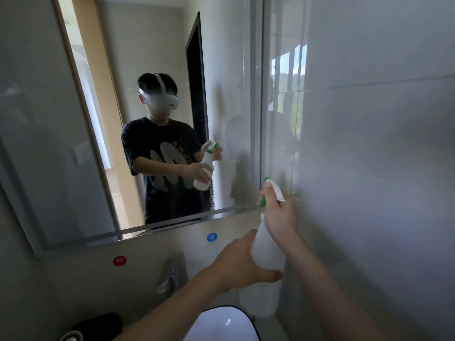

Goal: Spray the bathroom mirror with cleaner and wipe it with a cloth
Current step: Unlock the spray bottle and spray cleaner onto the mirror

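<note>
While both hands grip the spray bottle at the right of the scene, the mirror (152, 70) fills the far wall from the left edge to a glossy tiled side wall (381, 143) on the right. Its glass reflects the person in a dark printed T-shirt, wearing a headset, holding the same bottle in front of the chest. Below the mirror's lower edge runs a pale strip of wall, and beneath that, near the bottom of the view, lies the white rim of a basin (221, 323) with a chrome tap (170, 276) behind it.

The white spray bottle (267, 252) stands roughly upright, just right of the mirror's lower right corner and close to the tiled wall, its green and white nozzle head pointing up and left toward the glass. The left hand (240, 262) wraps the bottle's body from the left side, fingers curled around it and the thumb pressed on its near face. The right hand (278, 212) clasps the neck at the trigger, fingers closed round it.

A dark object (98, 324), perhaps a cloth, though blurred, lies at the near left beside the basin. On the wall strip sit a small red round sticker (119, 261) and a blue round sticker (212, 237), red left and blue right.
</note>
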`<action>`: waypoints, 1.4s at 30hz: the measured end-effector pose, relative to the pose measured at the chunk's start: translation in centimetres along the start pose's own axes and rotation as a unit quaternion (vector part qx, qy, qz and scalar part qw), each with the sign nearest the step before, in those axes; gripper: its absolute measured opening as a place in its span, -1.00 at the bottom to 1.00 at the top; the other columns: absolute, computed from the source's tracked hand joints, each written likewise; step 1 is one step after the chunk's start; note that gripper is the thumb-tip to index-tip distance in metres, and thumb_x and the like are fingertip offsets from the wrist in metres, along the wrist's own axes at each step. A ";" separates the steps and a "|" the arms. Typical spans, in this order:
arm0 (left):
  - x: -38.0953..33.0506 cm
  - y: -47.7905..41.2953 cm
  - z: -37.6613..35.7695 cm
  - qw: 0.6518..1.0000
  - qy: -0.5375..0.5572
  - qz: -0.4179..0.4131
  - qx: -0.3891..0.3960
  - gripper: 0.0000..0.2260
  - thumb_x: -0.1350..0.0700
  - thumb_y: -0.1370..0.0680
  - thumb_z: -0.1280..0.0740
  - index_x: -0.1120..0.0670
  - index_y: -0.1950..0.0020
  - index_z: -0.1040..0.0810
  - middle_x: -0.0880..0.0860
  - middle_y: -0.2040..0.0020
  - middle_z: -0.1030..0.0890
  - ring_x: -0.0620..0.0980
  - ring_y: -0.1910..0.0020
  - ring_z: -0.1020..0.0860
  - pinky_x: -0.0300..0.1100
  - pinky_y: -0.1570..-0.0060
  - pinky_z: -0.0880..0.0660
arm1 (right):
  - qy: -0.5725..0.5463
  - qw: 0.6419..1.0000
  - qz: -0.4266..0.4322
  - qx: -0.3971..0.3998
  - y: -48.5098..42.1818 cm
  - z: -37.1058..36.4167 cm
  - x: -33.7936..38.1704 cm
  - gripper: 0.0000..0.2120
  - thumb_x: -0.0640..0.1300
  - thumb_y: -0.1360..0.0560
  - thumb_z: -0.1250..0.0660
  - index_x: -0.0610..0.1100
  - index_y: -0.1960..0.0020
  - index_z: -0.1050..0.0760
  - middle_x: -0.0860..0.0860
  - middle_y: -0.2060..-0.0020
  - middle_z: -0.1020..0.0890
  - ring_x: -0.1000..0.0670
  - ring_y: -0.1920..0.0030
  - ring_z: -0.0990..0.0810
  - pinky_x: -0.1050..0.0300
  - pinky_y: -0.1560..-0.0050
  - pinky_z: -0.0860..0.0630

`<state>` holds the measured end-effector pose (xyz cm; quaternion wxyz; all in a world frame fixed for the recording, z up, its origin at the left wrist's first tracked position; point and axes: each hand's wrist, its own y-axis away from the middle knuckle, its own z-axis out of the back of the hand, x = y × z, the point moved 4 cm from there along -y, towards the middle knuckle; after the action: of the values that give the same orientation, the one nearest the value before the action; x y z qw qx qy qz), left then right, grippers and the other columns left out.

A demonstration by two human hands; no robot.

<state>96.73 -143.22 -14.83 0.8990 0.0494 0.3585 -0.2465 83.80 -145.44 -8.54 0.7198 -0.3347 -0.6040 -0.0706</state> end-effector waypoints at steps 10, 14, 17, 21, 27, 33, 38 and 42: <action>-3.9 -2.4 4.6 0.996 0.015 -0.021 -0.090 -0.29 -0.35 -0.15 -0.54 -0.17 -0.21 -0.41 -0.17 -0.06 -0.64 -0.06 -0.03 -0.64 0.07 -0.04 -0.63 | -0.046 0.997 0.063 -0.015 -4.4 0.4 7.2 -0.55 0.11 -0.63 -0.21 -0.17 0.27 -0.54 -0.04 0.38 -0.63 0.19 0.50 -0.53 0.21 0.32 -0.45; -3.7 -2.0 4.4 0.996 0.008 -0.024 -0.085 -0.27 -0.36 -0.17 -0.54 -0.20 -0.26 -0.40 -0.18 -0.11 -0.63 -0.07 -0.08 -0.62 0.05 -0.09 -0.61 | -0.023 0.998 0.046 -0.020 -4.0 0.1 6.6 -0.52 0.17 -0.60 -0.21 -0.15 0.29 -0.57 -0.02 0.44 -0.61 0.12 0.46 -0.61 0.21 0.29 -0.53; -3.6 -1.6 4.0 0.997 0.010 -0.031 -0.068 -0.24 -0.35 -0.20 -0.55 -0.22 -0.34 -0.38 -0.21 -0.16 -0.60 -0.10 -0.13 -0.60 0.01 -0.14 -0.59 | 0.000 1.000 0.022 -0.007 -3.7 -0.4 5.9 -0.37 0.38 -0.44 -0.11 -0.19 0.30 -0.52 -0.07 0.48 -0.57 -0.21 0.33 -0.64 -0.13 0.16 -0.63; -4.1 -1.6 4.8 0.997 0.014 -0.034 -0.070 -0.24 -0.37 -0.16 -0.54 -0.21 -0.30 -0.40 -0.21 -0.12 -0.62 -0.11 -0.09 -0.62 0.01 -0.12 -0.60 | -0.011 0.999 0.030 -0.004 -3.5 -0.1 7.2 -0.36 0.35 -0.48 -0.12 -0.23 0.28 -0.51 -0.12 0.44 -0.59 -0.21 0.30 -0.64 -0.08 0.16 -0.62; -7.0 -3.1 8.6 0.994 0.003 -0.065 -0.086 -0.30 -0.35 -0.17 -0.57 -0.21 -0.24 -0.44 -0.20 -0.08 -0.66 -0.15 -0.07 -0.65 0.00 -0.09 -0.63 | -0.047 0.992 0.113 -0.022 -6.1 1.0 11.7 -0.52 0.05 -0.65 -0.20 -0.27 0.26 -0.58 0.02 0.44 -0.58 0.20 0.48 -0.50 0.38 0.38 -0.39; -9.5 -3.1 10.8 0.990 0.038 -0.093 -0.098 -0.35 -0.26 -0.23 -0.60 -0.15 -0.22 -0.45 -0.18 -0.07 -0.67 -0.16 -0.05 -0.66 0.00 -0.11 -0.64 | -0.077 0.989 0.128 0.001 -7.7 0.9 15.0 -0.53 0.17 -0.57 -0.20 -0.10 0.36 -0.55 -0.02 0.40 -0.66 -0.07 0.27 -0.65 0.07 0.09 -0.54; -9.5 -2.7 10.7 0.990 0.029 -0.098 -0.095 -0.40 -0.25 -0.25 -0.60 -0.20 -0.20 -0.44 -0.20 -0.05 -0.67 -0.16 -0.07 -0.65 0.00 -0.14 -0.63 | -0.070 0.988 0.137 0.015 -7.0 0.8 15.0 -0.53 0.11 -0.64 -0.21 -0.13 0.35 -0.51 -0.03 0.47 -0.60 -0.04 0.36 -0.60 0.07 0.14 -0.56; -10.0 -2.3 10.6 0.990 0.015 -0.108 -0.087 -0.45 -0.25 -0.27 -0.58 -0.26 -0.18 -0.44 -0.21 -0.06 -0.67 -0.15 -0.10 -0.64 -0.01 -0.17 -0.61 | -0.069 0.992 0.099 0.026 -7.2 0.9 14.7 -0.52 0.23 -0.55 -0.22 -0.06 0.40 -0.49 0.04 0.58 -0.55 -0.12 0.38 -0.59 -0.14 0.07 -0.62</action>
<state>96.00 -143.99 -0.14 0.8626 -0.0644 0.3951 -0.3095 83.22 -146.02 7.86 0.6887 -0.3780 -0.6174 0.0404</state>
